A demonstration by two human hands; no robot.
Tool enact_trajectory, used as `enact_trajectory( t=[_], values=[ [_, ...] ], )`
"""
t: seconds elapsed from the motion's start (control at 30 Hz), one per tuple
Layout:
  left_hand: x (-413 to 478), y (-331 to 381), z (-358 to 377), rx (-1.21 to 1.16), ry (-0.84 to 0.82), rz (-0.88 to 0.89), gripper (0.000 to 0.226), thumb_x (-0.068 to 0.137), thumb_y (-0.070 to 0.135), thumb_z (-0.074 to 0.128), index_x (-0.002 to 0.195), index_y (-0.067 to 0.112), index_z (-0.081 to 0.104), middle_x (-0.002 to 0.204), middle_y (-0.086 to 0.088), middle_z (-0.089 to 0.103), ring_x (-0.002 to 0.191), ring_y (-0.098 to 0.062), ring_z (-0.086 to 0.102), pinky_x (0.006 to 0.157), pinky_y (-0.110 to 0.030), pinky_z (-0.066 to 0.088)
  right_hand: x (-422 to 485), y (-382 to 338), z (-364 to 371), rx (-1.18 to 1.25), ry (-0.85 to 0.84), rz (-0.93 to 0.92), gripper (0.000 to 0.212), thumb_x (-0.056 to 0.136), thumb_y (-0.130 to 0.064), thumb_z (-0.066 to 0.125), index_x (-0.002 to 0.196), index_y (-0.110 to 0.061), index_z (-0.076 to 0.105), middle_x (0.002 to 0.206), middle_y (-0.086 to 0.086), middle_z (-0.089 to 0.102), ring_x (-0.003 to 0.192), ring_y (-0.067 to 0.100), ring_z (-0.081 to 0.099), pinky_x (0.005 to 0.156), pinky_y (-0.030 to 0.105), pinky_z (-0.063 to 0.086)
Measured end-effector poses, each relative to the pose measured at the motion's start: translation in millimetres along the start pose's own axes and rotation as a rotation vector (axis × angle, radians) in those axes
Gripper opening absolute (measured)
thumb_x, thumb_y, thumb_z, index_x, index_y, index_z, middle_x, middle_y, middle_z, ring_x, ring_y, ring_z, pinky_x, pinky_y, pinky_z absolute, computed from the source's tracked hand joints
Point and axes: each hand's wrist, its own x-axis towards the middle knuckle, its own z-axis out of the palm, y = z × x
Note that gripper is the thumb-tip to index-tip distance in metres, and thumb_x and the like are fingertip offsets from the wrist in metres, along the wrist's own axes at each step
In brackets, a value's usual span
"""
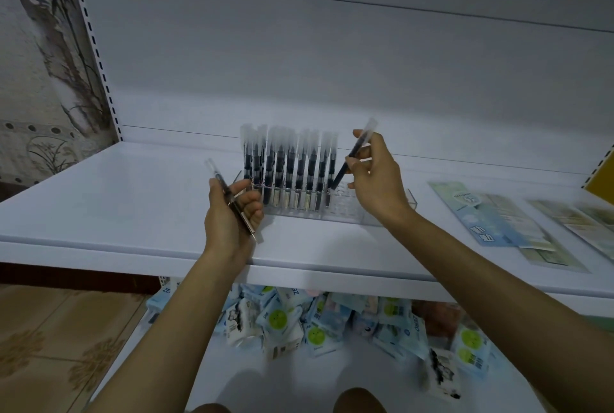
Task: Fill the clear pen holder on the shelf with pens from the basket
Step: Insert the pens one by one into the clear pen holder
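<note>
Right hand (375, 180) pinches pen (352, 160), tilted, tip low at free slots of pen holder (372, 211) on shelf (133, 206). Left hand (229, 213) grips spare pen (229, 195). Risk: slanted entry misses slot, topples standing pens (285, 166). Basket not in view.

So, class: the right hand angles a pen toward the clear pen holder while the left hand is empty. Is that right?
Not quite: the head view shows the left hand gripping a spare pen. The right hand does angle a pen toward the clear pen holder.

White shelf (133, 200), dark pens (289, 166)
</note>
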Motion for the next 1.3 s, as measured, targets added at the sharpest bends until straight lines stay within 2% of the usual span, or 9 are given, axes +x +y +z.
enact_trajectory(
  t=[0.13,0.33,0.47,0.7,0.9,1.0,1.07,1.2,1.3],
  values=[
    [1,-1,0,0.043,0.004,0.007,0.045,0.101,0.049,0.03,0.09,0.014,0.057,0.053,0.006,0.055,0.048,-0.005,0.052,0.049,-0.015,0.048,2,5,6,-0.066,-0.061,0.013,0.039,0.097,-0.007,0.047,0.133,-0.021,0.041,0.102,-0.001,0.055,0.098,0.022,0.061,0.087,0.046,0.054],
    [1,-3,-1,0.152,0.029,0.039,0.031,0.104,0.03,0.035,0.093,0.013,0.058,0.056,0.003,0.058,0.046,-0.005,0.051,0.047,-0.015,0.047,0,12,19,-0.209,-0.099,-0.012,0.045,0.097,-0.007,0.047,0.138,-0.023,0.039,0.096,0.003,0.058,0.09,0.021,0.058,0.077,0.031,0.047],
    [1,-4,-1,0.201,0.018,0.076,0.027,0.104,0.025,0.037,0.093,0.012,0.058,0.059,0.003,0.058,0.049,-0.005,0.05,0.048,-0.015,0.046,2,15,21,-0.221,-0.087,-0.002,0.051,0.095,-0.008,0.051,0.141,-0.024,0.034,0.098,0.0,0.059,0.086,0.018,0.059,0.074,0.029,0.047],
    [0,-4,0,0.195,0.005,0.09,0.028,0.104,0.024,0.037,0.093,0.012,0.059,0.059,0.003,0.058,0.05,-0.006,0.05,0.048,-0.015,0.046,-4,20,19,-0.222,-0.06,-0.035,0.025,0.092,-0.013,0.059,0.114,-0.013,0.047,0.079,-0.012,0.052,0.079,0.015,0.057,0.078,0.036,0.05],
    [-3,-4,1,0.225,-0.015,0.107,0.027,0.104,0.023,0.037,0.092,0.012,0.058,0.057,0.004,0.058,0.05,-0.006,0.049,0.048,-0.015,0.045,-2,22,18,-0.152,-0.031,-0.016,0.019,0.089,-0.013,0.063,0.106,-0.01,0.054,0.076,-0.013,0.054,0.072,0.01,0.056,0.073,0.027,0.048],
    [-3,-4,0,0.253,-0.023,0.115,0.027,0.104,0.023,0.037,0.092,0.013,0.059,0.058,0.004,0.058,0.051,-0.006,0.05,0.048,-0.016,0.045,-2,24,18,-0.14,-0.023,0.005,0.016,0.088,-0.013,0.064,0.102,-0.011,0.056,0.075,-0.01,0.057,0.076,0.014,0.062,0.073,0.026,0.05],
    [-4,-5,0,0.309,-0.029,0.136,0.026,0.103,0.022,0.038,0.093,0.013,0.059,0.061,0.003,0.057,0.053,-0.007,0.049,0.05,-0.017,0.045,-2,25,16,-0.104,-0.013,0.026,0.017,0.086,-0.013,0.066,0.1,-0.012,0.056,0.076,-0.005,0.061,0.077,0.015,0.064,0.071,0.025,0.051],
    [-9,-9,-1,0.588,-0.096,0.246,0.023,0.102,0.023,0.04,0.098,0.012,0.06,0.072,-0.001,0.056,0.056,-0.008,0.048,0.053,-0.017,0.042,-14,24,11,0.013,0.107,-0.044,0.018,0.084,-0.012,0.069,0.095,-0.014,0.054,0.077,-0.005,0.058,0.068,0.001,0.055,0.063,0.011,0.046],
    [-12,-14,1,0.8,-0.162,0.334,0.022,0.101,0.023,0.043,0.1,0.01,0.061,0.068,0.002,0.057,0.047,-0.006,0.045,0.045,-0.015,0.037,-26,15,9,0.109,0.102,-0.087,0.013,0.086,-0.018,0.068,0.093,-0.014,0.058,0.077,-0.007,0.058,0.07,0.0,0.055,0.065,0.026,0.054]
  ],
)
